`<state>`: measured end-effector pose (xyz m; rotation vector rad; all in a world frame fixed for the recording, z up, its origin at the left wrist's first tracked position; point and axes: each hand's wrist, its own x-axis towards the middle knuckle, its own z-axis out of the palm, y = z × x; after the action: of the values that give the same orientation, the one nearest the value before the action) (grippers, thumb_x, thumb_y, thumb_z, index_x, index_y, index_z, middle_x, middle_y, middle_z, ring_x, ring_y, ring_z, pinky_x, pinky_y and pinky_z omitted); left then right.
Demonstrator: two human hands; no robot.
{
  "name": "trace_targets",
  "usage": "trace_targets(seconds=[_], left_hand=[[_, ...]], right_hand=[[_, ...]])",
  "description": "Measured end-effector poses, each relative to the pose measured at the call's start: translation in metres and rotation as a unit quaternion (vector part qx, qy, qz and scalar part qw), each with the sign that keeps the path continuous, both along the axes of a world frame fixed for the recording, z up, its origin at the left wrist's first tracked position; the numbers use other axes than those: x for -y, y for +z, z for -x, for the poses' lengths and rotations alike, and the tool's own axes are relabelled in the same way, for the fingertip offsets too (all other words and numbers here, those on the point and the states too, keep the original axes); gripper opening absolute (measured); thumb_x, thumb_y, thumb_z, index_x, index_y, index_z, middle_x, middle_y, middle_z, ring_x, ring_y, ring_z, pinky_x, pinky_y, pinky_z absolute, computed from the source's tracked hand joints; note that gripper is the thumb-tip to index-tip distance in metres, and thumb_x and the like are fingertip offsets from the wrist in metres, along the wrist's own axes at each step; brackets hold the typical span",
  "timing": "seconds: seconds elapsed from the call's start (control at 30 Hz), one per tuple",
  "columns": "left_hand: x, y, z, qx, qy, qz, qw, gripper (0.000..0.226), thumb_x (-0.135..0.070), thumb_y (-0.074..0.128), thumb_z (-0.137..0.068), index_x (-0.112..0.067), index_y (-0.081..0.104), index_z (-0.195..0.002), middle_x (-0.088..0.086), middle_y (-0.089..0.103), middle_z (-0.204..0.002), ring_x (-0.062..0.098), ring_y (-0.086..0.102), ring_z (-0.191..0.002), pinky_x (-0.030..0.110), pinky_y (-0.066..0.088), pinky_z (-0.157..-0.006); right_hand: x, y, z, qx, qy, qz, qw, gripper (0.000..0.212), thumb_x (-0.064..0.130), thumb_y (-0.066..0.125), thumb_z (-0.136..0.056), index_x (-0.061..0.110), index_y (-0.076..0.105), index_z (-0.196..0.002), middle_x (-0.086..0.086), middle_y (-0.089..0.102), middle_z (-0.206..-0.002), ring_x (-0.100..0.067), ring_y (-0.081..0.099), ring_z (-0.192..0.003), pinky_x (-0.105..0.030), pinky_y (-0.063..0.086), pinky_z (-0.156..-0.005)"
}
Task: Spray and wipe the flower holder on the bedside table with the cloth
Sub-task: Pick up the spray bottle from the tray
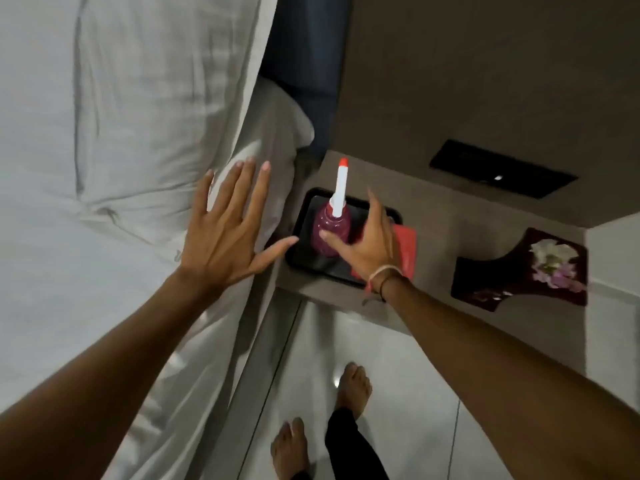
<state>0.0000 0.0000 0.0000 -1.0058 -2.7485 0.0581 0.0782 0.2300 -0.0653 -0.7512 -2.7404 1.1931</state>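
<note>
A pink spray bottle (329, 230) with a white and red nozzle stands on a black tray (304, 251) at the left end of the bedside table (433, 233). A red cloth (407, 247) lies on the tray's right side, partly under my right hand (367, 244). That hand is open, its fingers spread around the bottle, thumb touching its side. My left hand (225, 230) hovers open over the bed edge, left of the tray. The dark flower holder (519, 275) with white and purple flowers sits at the table's right end.
A white bed (104, 168) with a pillow fills the left side. A black wall panel (502, 169) is behind the table. My bare feet (349, 386) stand on the pale tiled floor below the table.
</note>
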Motion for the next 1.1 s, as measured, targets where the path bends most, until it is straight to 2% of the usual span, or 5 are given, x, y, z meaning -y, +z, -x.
trace_targets(seconds=[0.13,0.27,0.5,0.67,1.1], left_hand=[[-0.003,-0.014,0.008,0.005,0.019,-0.002,1.0,0.1,-0.079,0.029,-0.093,-0.01,0.014,-0.164,0.016,0.022,-0.171,0.029,0.023,-0.159,0.058,0.023,-0.126],[-0.002,-0.022,0.009,0.008,0.023,-0.017,1.0,0.099,-0.079,0.026,-0.094,-0.011,0.012,-0.165,0.014,0.022,-0.171,0.027,0.021,-0.16,0.056,0.021,-0.127],[-0.003,-0.013,0.003,0.032,0.018,0.008,0.999,0.098,-0.079,0.022,-0.094,-0.013,0.01,-0.165,0.014,0.021,-0.172,0.027,0.021,-0.16,0.056,0.018,-0.128],[-0.032,-0.018,-0.044,0.062,-0.018,-0.006,0.998,0.095,-0.078,0.024,-0.094,-0.013,0.016,-0.164,0.014,0.027,-0.17,0.03,0.032,-0.155,0.056,0.021,-0.126],[-0.069,-0.064,-0.136,0.102,-0.129,0.01,0.986,0.091,-0.073,0.022,-0.094,-0.014,0.014,-0.164,0.018,0.032,-0.167,0.036,0.038,-0.151,0.06,0.022,-0.121]], right_hand=[[0.02,-0.01,0.056,-0.086,-0.017,0.075,0.993,0.116,0.058,0.085,-0.067,0.017,0.023,-0.157,-0.006,0.045,-0.157,-0.025,0.049,-0.141,-0.037,0.044,-0.114],[0.031,-0.019,0.083,-0.164,-0.095,0.034,0.981,0.064,0.046,0.065,-0.092,0.013,0.046,-0.144,-0.011,0.075,-0.109,-0.029,0.073,-0.095,-0.04,0.059,-0.081],[0.032,0.012,0.039,-0.219,-0.145,0.05,0.963,0.051,0.052,0.05,-0.094,0.009,0.057,-0.121,-0.007,0.075,-0.097,-0.027,0.076,-0.076,-0.041,0.06,-0.074],[0.027,0.023,-0.063,-0.26,-0.214,0.015,0.941,0.041,0.047,0.046,-0.101,0.011,0.059,-0.087,0.001,0.062,-0.07,-0.007,0.063,-0.068,-0.004,0.042,-0.072],[-0.009,-0.027,-0.293,-0.112,-0.405,-0.053,0.906,0.05,0.053,0.04,-0.1,0.01,0.058,-0.084,-0.012,0.063,-0.068,-0.029,0.068,-0.058,-0.045,0.056,-0.054]])
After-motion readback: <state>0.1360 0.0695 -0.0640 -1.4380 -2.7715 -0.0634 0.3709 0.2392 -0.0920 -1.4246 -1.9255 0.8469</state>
